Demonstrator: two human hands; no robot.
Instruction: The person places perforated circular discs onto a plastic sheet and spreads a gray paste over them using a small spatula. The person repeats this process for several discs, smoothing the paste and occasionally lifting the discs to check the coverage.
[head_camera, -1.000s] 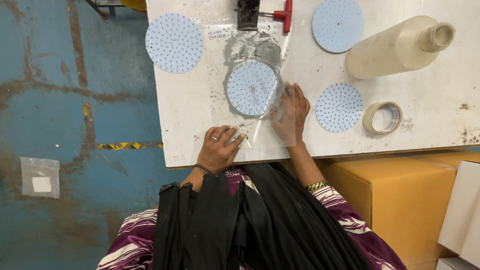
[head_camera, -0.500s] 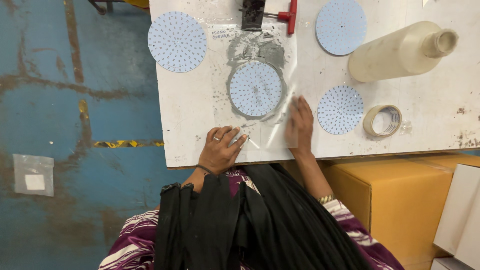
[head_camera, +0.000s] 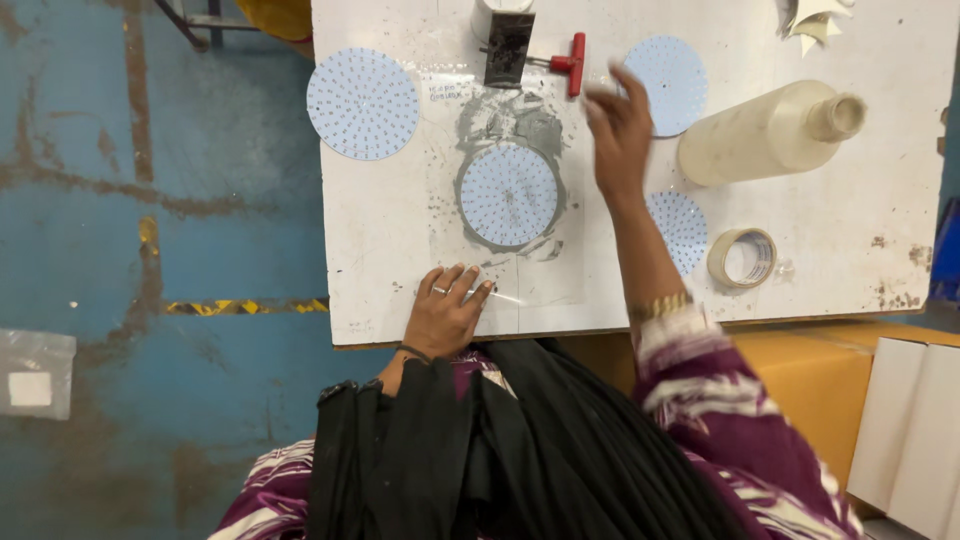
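A pale blue perforated disc (head_camera: 508, 195) lies in the middle of the white table (head_camera: 390, 240), under a clear plastic sheet (head_camera: 545, 275). My left hand (head_camera: 445, 312) rests flat on the sheet's near edge, a ring on one finger. My right hand (head_camera: 618, 125) is raised and blurred over the far part of the table, fingers apart, holding nothing. It is close to a red-handled tool (head_camera: 565, 62) and another blue disc (head_camera: 672, 70).
More blue discs lie at the far left (head_camera: 362, 103) and under my right forearm (head_camera: 682, 228). A cream bottle (head_camera: 775, 130) lies on its side at the right, a tape roll (head_camera: 742, 257) near it. Cardboard boxes (head_camera: 800, 400) stand at the right; blue floor at the left.
My right hand left the sheet's near edge and swept up towards the far side of the table. My left hand stayed put. The camera has moved closer.
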